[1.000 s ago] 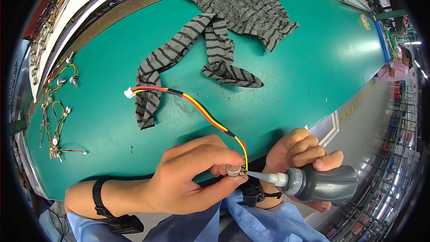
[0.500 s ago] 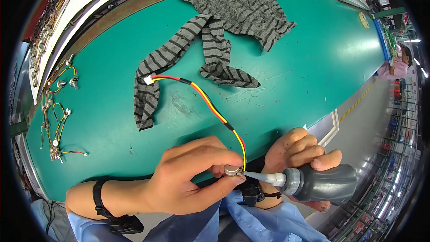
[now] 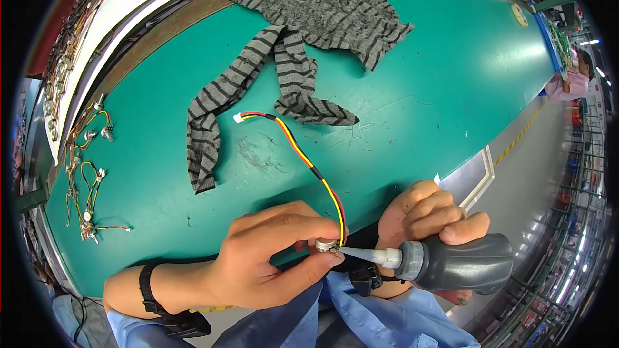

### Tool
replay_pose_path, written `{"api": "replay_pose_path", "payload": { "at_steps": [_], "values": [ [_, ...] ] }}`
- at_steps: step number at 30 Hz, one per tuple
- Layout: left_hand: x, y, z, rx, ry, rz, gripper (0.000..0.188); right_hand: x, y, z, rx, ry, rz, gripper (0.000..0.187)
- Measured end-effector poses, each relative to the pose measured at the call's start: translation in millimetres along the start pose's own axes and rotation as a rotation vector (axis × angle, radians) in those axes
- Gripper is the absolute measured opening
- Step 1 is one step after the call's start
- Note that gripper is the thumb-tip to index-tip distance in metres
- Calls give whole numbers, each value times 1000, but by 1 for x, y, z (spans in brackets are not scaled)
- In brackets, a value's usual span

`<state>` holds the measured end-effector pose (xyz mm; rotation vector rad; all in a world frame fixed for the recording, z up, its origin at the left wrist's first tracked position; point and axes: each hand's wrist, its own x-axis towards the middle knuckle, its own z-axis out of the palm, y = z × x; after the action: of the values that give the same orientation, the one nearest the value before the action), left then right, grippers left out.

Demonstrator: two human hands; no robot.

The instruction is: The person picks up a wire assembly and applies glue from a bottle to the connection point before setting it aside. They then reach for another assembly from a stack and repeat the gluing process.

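Note:
Between thumb and fingers, my left hand (image 3: pixel 274 251) pinches a small round metal potentiometer (image 3: pixel 326 244). From its terminals a red, yellow and black wire lead (image 3: pixel 298 148) arches up and away, ending in a white plug (image 3: pixel 238 118) above the table. My right hand (image 3: pixel 432 216) is wrapped round a dark grey squeeze bottle (image 3: pixel 467 263) lying nearly level. The bottle's tapered nozzle (image 3: pixel 364 254) points left, its tip at the potentiometer's terminals; whether it touches them I cannot tell. My fingertips partly cover the potentiometer.
A striped grey cloth (image 3: pixel 309 9) lies across the green table (image 3: pixel 400 116). More wired potentiometers (image 3: pixel 88 216) sit at the left edge, beside white stacked trays (image 3: pixel 122 19) holding several others. A tape roll (image 3: pixel 519 15) is at the far right. Beyond, a person (image 3: pixel 570 80) in pink is beside shelving.
The view has shifted slightly. The wire lead's white plug now shows against bare table instead of over the cloth. Both hands keep their holds, with the nozzle still at the potentiometer's terminals.

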<state>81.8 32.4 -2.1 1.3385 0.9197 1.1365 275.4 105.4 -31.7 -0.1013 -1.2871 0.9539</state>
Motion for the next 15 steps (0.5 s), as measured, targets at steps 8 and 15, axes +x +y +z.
{"api": "replay_pose_path", "payload": {
  "at_steps": [8, 15],
  "values": [
    [2, 3, 0, 15, -12, -19, 28, 2, 1, -5, 28, -86, 6, 67],
    [3, 3, 1, 15, -8, -25, 27, 0, -6, 9, -82, 82, 89, 61]
  ]
}}
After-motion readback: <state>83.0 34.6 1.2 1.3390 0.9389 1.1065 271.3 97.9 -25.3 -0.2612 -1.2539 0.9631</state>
